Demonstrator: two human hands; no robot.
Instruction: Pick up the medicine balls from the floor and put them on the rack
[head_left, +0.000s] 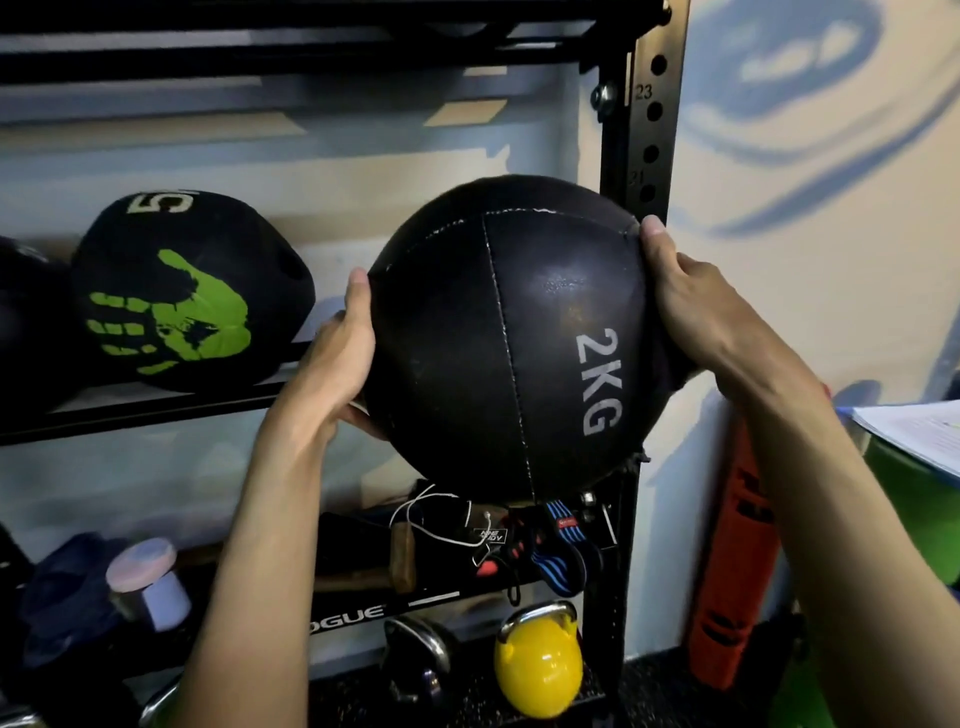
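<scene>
I hold a black leather medicine ball (511, 338) marked "2KG" between both hands, in front of the right end of the black rack (649, 130). My left hand (340, 358) presses its left side and underside. My right hand (691, 301) grips its right side, thumb near the top seam. The ball hangs at the height of the middle shelf (156, 410); whether it touches the shelf is hidden. On that shelf to the left rests another black medicine ball (187, 291) with a green handprint and a "5".
Below, a lower shelf holds straps, wraps (550, 551), a wooden block and a pale dumbbell (148, 577). A yellow kettlebell (537, 665) and a dark one (415, 660) sit at the bottom. An orange roll (732, 561) and papers (914, 436) stand right of the rack.
</scene>
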